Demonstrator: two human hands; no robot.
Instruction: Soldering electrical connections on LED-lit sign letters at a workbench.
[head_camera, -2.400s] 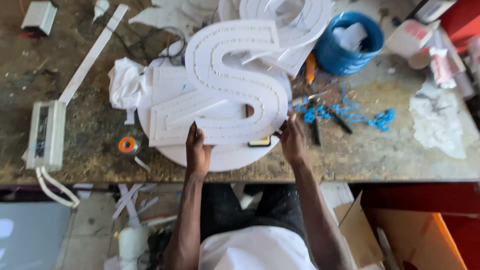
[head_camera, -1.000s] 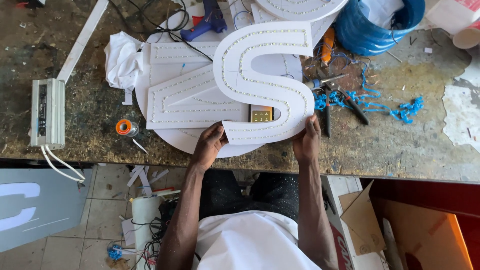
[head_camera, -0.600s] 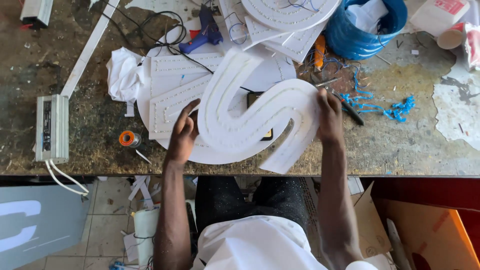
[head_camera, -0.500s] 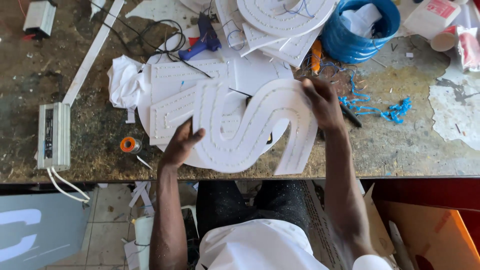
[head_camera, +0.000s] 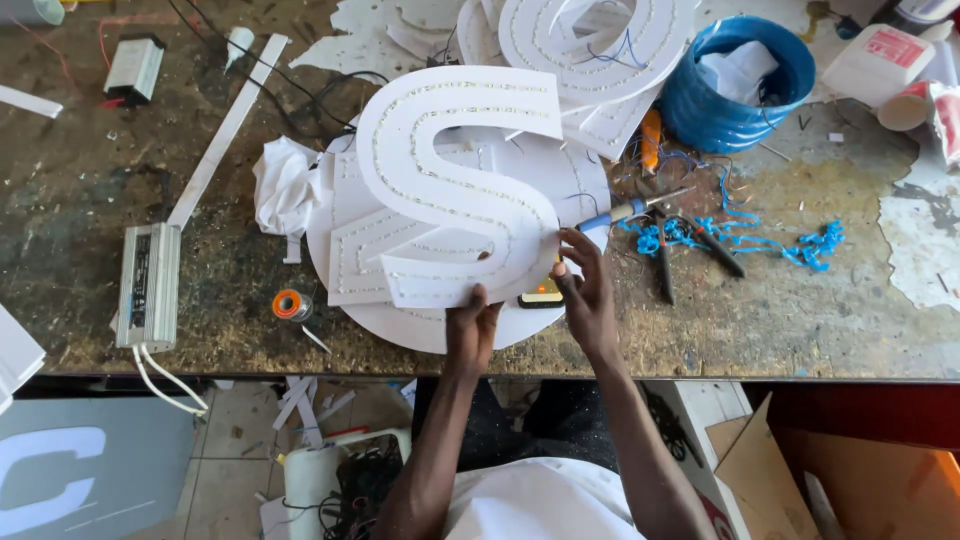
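My left hand (head_camera: 470, 330) pinches the S (head_camera: 450, 190) at its lower edge, my right hand (head_camera: 585, 290) steadies its curve; it rests atop the white panels (head_camera: 350, 240); a slip could snag the wires (head_camera: 600, 50) behind.

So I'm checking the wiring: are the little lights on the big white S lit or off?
Off. The dotted rows along the white S-shaped letter show no glow; left hand and right hand grip its near edge.

left hand (head_camera: 472, 330) gripping, fingers curled | right hand (head_camera: 585, 290) fingertips pressing
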